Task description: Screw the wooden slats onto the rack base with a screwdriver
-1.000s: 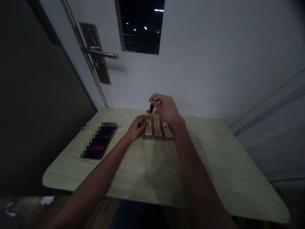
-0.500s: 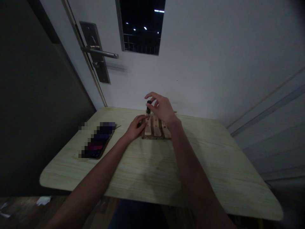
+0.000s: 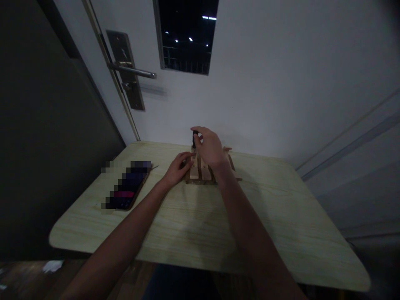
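A small wooden slatted frame (image 3: 198,174) lies at the far middle of the pale wood-grain table (image 3: 200,225). My right hand (image 3: 210,146) is closed round the black handle of a small screwdriver (image 3: 194,140), held upright with its tip down on the frame's left slat. My left hand (image 3: 178,167) rests on the table at the frame's left edge, its fingers curled and pinched near the screwdriver's tip; what they hold is too small to make out. Part of the frame is hidden behind my right hand.
A phone (image 3: 128,190) lies on the table's left side. Behind the table stands a white door with a metal lever handle (image 3: 133,71) and a dark window (image 3: 186,35). A dark wall panel fills the left.
My right hand has shifted a little left over the frame, its fingers turning on the screwdriver handle. More of the frame's right side now shows. The left hand has stayed put.
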`<control>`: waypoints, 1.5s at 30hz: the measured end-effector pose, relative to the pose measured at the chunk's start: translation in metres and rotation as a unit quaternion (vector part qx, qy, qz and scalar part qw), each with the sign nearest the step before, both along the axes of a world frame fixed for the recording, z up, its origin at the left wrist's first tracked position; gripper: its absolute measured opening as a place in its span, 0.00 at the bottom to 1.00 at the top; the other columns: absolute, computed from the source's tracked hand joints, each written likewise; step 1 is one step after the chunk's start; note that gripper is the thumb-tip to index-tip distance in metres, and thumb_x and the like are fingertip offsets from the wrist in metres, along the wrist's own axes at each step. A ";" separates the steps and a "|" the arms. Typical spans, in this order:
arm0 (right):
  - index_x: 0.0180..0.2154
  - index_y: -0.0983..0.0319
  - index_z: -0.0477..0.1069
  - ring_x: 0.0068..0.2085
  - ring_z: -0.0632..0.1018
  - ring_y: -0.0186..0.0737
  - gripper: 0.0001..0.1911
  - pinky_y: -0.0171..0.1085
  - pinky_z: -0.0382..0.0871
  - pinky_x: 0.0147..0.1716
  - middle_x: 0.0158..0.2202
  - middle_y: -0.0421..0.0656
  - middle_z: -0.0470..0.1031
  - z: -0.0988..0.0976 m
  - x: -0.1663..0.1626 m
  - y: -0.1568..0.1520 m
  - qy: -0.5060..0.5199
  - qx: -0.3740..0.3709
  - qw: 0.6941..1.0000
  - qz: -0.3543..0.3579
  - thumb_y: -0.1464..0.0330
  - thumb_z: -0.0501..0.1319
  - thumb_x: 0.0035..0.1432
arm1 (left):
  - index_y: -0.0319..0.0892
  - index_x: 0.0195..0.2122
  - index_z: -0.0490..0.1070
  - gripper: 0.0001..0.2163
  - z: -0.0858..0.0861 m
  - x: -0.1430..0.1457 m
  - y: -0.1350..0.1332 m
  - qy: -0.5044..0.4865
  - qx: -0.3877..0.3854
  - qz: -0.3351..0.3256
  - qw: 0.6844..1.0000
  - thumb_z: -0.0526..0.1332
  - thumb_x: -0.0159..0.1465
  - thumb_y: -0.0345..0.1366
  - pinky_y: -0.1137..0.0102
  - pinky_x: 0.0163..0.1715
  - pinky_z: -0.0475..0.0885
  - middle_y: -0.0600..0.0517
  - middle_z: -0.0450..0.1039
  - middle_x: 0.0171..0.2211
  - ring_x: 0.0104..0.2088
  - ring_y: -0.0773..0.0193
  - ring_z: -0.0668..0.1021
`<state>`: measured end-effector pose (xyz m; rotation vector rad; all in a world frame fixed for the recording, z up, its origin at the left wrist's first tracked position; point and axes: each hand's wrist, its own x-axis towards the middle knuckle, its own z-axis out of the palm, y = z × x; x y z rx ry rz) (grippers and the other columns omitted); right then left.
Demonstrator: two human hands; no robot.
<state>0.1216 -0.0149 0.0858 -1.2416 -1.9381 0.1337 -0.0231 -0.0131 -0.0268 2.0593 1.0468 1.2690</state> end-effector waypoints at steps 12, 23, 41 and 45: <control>0.46 0.55 0.70 0.36 0.73 0.36 0.12 0.36 0.67 0.38 0.40 0.42 0.73 -0.002 -0.009 -0.003 0.028 0.005 0.999 -0.022 0.69 0.56 0.60 | 0.44 0.52 0.68 0.18 -0.007 -0.001 0.004 -0.011 -0.010 0.000 1.000 0.56 0.63 0.45 0.58 0.56 0.65 0.45 0.67 0.53 0.54 0.57 0.70; 0.50 0.62 0.71 0.46 0.75 0.41 0.17 0.39 0.67 0.48 0.49 0.48 0.74 0.007 0.000 -0.006 -0.017 -0.029 0.999 -0.008 0.72 0.50 0.62 | 0.45 0.51 0.68 0.17 -0.004 0.000 0.001 -0.014 -0.021 0.001 1.000 0.56 0.63 0.43 0.57 0.56 0.66 0.45 0.67 0.52 0.54 0.56 0.70; 0.49 0.59 0.72 0.41 0.77 0.38 0.19 0.41 0.69 0.48 0.50 0.45 0.75 0.004 0.009 0.001 -0.009 -0.015 1.000 0.015 0.75 0.52 0.59 | 0.46 0.52 0.68 0.17 -0.004 -0.002 0.000 -0.008 -0.024 0.000 1.000 0.55 0.64 0.45 0.58 0.56 0.66 0.45 0.66 0.54 0.55 0.57 0.70; 0.46 0.57 0.73 0.37 0.76 0.38 0.16 0.40 0.71 0.42 0.43 0.42 0.77 0.008 0.010 -0.002 -0.002 -0.025 1.000 0.014 0.73 0.55 0.57 | 0.45 0.51 0.68 0.17 -0.004 -0.001 0.001 -0.011 -0.019 0.005 1.000 0.56 0.63 0.45 0.58 0.57 0.64 0.45 0.66 0.53 0.55 0.58 0.69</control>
